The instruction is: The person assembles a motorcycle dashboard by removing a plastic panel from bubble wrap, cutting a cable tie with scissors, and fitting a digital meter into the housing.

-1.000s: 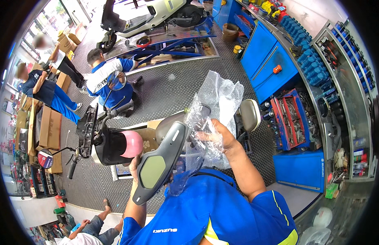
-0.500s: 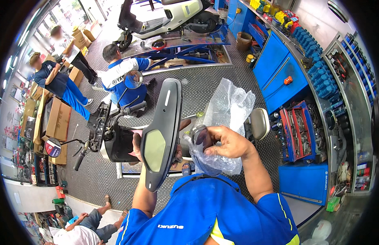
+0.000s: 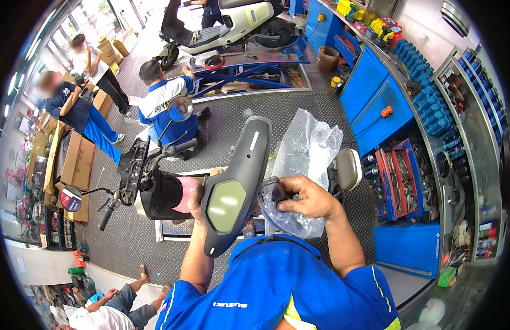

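Upright in front of my chest is a dark grey scooter dash panel (image 3: 248, 165) with a greenish hexagonal display window. My left hand (image 3: 195, 203) grips its left edge; the fingers behind the panel are mostly hidden. Beside the panel's right edge, my right hand (image 3: 310, 197) pinches a small dark, glossy piece (image 3: 274, 190) with clear plastic wrap around it. I cannot make out what that piece is. A sheet of clear bubble wrap (image 3: 307, 140) lies beyond and beside my right hand, over the scooter's seat area.
A partly stripped scooter (image 3: 156, 192) stands before me, its handlebar to the left. A person (image 3: 167, 104) crouches near a lift (image 3: 255, 77) bearing another scooter. Blue cabinets (image 3: 376, 99) and a tool cart (image 3: 400, 176) are at right. Cardboard boxes (image 3: 79, 159) stand left; a seated person (image 3: 109, 311) is lower left.
The dash panel has tilted to the right at its top and turned more face-on, moving slightly right. My right hand stays nearly in place with the wrapped piece.
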Available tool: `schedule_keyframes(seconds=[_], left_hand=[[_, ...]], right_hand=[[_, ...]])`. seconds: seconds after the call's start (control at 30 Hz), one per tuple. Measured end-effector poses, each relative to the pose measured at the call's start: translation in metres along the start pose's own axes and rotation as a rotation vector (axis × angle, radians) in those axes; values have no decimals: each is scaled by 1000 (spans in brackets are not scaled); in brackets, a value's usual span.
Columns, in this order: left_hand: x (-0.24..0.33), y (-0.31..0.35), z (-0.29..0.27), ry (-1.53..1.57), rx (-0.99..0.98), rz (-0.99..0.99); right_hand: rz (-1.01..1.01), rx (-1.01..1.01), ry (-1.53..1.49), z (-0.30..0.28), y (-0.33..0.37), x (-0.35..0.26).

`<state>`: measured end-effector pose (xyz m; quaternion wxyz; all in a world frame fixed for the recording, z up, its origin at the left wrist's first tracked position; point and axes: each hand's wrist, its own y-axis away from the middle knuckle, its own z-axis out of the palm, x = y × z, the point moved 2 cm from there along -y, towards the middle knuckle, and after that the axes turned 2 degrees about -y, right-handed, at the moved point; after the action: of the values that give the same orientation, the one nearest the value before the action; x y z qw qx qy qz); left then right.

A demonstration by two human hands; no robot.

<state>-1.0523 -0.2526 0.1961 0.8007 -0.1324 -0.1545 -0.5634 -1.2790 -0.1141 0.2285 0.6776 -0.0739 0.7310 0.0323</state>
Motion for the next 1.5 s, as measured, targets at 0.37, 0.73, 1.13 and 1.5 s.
schedule_keyframes(seconds=[0.37, 0.73, 1.13, 1.5], left_hand=[[0, 31, -22, 199, -119, 76], [6, 70, -40, 214, 95, 315], [43, 67, -5, 176, -516, 49], [56, 53, 15, 155, -470, 118]], right_hand=[[-149, 214, -243, -13, 14, 17], [-198, 809, -816, -61, 14, 42], [-92, 914, -1040, -107, 37, 85], [-138, 967, -929, -99, 28, 59]])
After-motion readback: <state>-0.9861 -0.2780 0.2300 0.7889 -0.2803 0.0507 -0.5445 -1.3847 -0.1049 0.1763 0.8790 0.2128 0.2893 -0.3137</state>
